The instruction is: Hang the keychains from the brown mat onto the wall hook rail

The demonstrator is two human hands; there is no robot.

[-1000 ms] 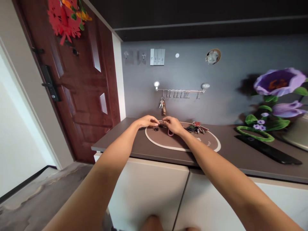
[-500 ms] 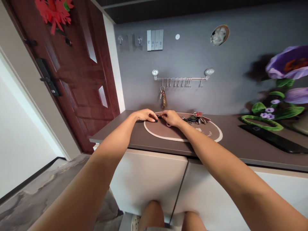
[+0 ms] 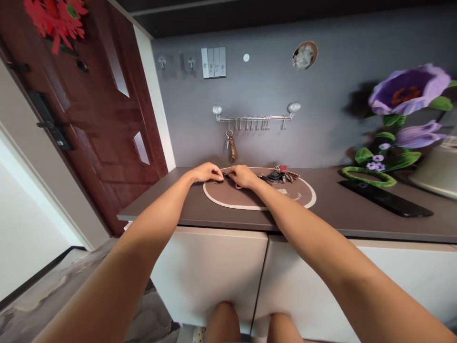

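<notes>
My left hand [image 3: 207, 172] is closed in a pinch over the left end of the brown oval mat [image 3: 246, 200]. A small black key [image 3: 217, 181] shows at its fingertips, with a thin metal part pointing left. Just to the right, my right hand [image 3: 243, 176] is closed, its fingertips on a small dark piece whose kind I cannot make out. Beneath that hand a bit of a pink ring [image 3: 238, 186] peeks out. A bunch of keys [image 3: 276, 176] with a red tag lies on the mat, right of my right hand.
A clear hook rail [image 3: 255, 118] on the grey wall carries one keyring with a brown fob [image 3: 233, 148]. On the counter's right stand purple artificial flowers [image 3: 407, 95] behind a long black object [image 3: 385, 197]. A dark red door [image 3: 103, 119] is at left.
The view has shifted slightly, so the scene sits further left. A thin metal part now shows by my left fingertips. Both hands stay close together over the mat.
</notes>
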